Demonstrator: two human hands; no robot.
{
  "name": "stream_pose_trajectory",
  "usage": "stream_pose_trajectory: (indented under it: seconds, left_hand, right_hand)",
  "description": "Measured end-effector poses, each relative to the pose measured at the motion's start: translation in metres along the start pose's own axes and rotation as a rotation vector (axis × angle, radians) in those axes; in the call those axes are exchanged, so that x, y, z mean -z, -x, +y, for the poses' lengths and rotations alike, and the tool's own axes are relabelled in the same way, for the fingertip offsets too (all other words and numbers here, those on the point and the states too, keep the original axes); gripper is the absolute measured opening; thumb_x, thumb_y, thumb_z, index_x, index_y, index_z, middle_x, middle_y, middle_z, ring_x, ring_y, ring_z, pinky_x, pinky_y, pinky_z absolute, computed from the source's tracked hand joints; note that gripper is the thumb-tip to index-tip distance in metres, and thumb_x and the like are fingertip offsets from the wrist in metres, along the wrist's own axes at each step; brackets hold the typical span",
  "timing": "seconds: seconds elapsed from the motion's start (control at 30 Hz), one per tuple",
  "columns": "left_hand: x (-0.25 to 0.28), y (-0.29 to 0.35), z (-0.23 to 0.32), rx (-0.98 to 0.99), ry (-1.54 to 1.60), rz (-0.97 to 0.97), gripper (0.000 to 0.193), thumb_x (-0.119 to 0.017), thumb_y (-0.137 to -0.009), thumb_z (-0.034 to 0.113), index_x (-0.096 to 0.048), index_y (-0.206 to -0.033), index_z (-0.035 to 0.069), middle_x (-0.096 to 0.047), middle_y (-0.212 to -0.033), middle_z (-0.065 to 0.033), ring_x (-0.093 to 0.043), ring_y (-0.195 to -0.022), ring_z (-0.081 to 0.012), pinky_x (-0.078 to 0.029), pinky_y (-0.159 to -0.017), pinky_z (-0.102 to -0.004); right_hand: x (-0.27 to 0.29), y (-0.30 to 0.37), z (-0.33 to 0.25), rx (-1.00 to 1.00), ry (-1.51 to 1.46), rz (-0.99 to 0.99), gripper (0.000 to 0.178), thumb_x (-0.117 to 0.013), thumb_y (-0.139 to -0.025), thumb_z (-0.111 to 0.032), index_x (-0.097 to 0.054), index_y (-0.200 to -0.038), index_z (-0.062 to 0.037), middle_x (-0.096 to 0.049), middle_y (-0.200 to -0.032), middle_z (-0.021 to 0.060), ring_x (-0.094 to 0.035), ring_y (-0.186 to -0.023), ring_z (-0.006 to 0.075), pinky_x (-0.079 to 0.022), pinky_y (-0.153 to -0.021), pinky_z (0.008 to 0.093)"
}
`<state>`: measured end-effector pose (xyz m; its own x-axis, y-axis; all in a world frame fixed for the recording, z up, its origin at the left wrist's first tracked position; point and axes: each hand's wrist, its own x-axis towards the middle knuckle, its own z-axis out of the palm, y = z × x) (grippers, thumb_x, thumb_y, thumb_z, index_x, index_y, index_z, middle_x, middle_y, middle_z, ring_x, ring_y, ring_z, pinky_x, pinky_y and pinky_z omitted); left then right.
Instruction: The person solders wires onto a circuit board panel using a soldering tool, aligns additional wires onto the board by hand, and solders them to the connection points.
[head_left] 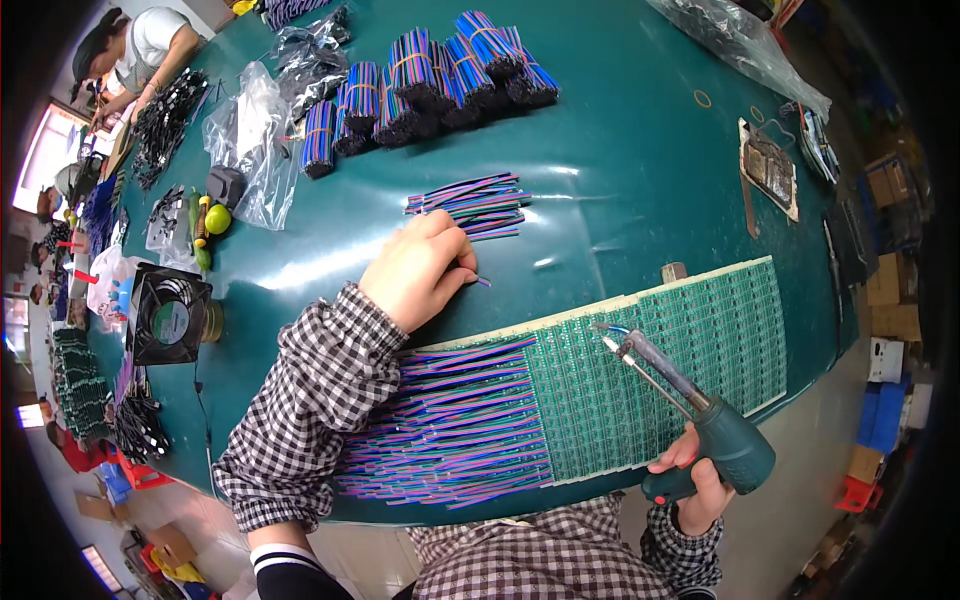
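Observation:
My right hand [700, 485] is wrapped round the handle of a dark green soldering gun [735, 440]. Its metal barrel and a thin feed tube beside it point up and left, the tip above a panel of small green circuit boards [650, 380]. Short multicoloured wires [450, 420] lie in rows across the panel's left part. My left hand [425, 270] is closed in a pinch just above the panel's far edge. A short wire end [483, 282] sticks out by its fingertips; the rest is hidden. Right beyond that hand lies a loose pile of wires [480, 205] on the table.
Rubber-banded wire bundles [410, 75] stand at the back of the green table [620, 130]. A black fan [168, 315] sits at the left, near clear plastic bags [255, 140]. A worn flat tray [768, 165] lies at the right. Another person [150, 45] works at the far left.

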<state>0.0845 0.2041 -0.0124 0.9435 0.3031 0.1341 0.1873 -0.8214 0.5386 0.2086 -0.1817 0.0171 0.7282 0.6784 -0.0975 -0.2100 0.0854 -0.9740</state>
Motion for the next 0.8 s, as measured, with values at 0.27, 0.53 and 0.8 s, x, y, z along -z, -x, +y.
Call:
stream_pose_trajectory:
  seconds: [0.27,0.53,0.8]
  left_hand:
    - [0.012,0.027,0.048,0.180,0.310,0.202,0.006,-0.066,-0.094,-0.001,-0.065,-0.100,0.001,-0.063,-0.090,-0.0062,-0.060,-0.073,-0.0116,-0.048,-0.067,-0.0269]
    - [-0.029,0.051,0.096,-0.076,0.019,0.189,0.030,-0.069,-0.077,-0.001,-0.070,-0.107,-0.001,-0.062,-0.100,-0.0117,-0.065,-0.086,-0.0258,-0.056,-0.073,-0.0357]
    - [-0.036,0.058,0.097,-0.232,-0.289,0.194,0.042,-0.065,-0.072,0.008,-0.070,-0.112,-0.005,-0.064,-0.103,-0.0105,-0.065,-0.088,-0.0228,-0.057,-0.073,-0.0322]
  right_hand:
    - [-0.007,0.000,-0.007,-0.056,-0.030,0.118,0.040,-0.075,-0.091,-0.023,-0.060,-0.106,0.0112,-0.063,-0.090,0.0191,-0.068,-0.079,0.0273,-0.065,-0.072,0.0422]
    - [-0.008,0.003,0.002,-0.007,0.023,0.055,0.057,-0.066,-0.097,-0.023,-0.046,-0.131,0.0183,-0.062,-0.091,0.0155,-0.068,-0.078,0.0257,-0.065,-0.064,0.0369]
    - [-0.011,0.008,-0.002,-0.045,0.151,0.035,0.059,-0.069,-0.095,-0.029,-0.052,-0.129,0.0154,-0.067,-0.102,0.0240,-0.073,-0.088,0.0312,-0.064,-0.067,0.0371]
